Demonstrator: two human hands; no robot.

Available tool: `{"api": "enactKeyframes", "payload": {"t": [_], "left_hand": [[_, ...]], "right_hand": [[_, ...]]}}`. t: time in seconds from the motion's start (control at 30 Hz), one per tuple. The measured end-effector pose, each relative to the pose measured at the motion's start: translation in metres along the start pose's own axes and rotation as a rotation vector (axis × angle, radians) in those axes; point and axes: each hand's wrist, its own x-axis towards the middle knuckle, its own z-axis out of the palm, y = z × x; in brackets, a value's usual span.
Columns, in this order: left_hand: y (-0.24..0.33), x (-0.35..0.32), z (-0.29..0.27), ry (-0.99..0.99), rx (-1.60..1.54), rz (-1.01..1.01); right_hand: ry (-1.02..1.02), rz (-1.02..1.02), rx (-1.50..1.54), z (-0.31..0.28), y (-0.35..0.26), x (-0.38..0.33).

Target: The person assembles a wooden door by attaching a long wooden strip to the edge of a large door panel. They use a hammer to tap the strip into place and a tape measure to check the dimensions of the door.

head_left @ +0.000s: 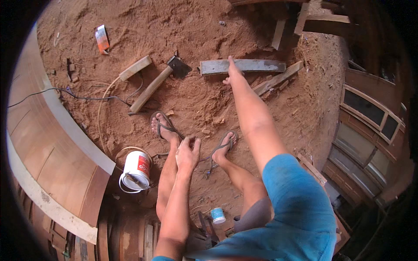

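Two hands are apart, right hand [234, 74] gripping a board [261, 65] (left hand [187, 153] loosely curled).

Floor [183, 26] is loose reddish-brown dirt. Curved wooden panel [61, 152] at left, wood-framed panels [365, 105] at right, upper right shaded.

The right hand [234, 74] covers part of the grey plank [263, 65], so its grip there cannot be made out, and the palm of the left hand [188, 153] is hidden. The dark thing in the mouth of the white bucket [136, 167] is too small to tell. The lower edge cuts off the blue shirt [300, 204], while shadow swallows parts of the upper-right timber [327, 18].
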Motion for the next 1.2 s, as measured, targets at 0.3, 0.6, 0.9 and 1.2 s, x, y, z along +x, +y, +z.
{"api": "enactKeyframes", "payload": {"t": [0.3,0.6,0.9,1.2], "left_hand": [[-0.028,0.021,0.052,0.121,-0.592,-0.199],[0.007,-0.003,0.073,-0.652,-0.675,-0.318],[0.042,-0.008,0.058,-0.439,0.097,-0.059],[0.029,-0.097,0.042,-0.844,-1.537,-0.654]], "right_hand": [[-0.395,-0.34,0.309,-0.089,0.106,-0.025],[-0.347,-0.414,-0.018,-0.218,0.153,-0.01],[0.178,-0.353,-0.216,-0.197,0.079,0.21],[-0.223,-0.185,-0.003,-0.366,0.112,-0.07]]}}
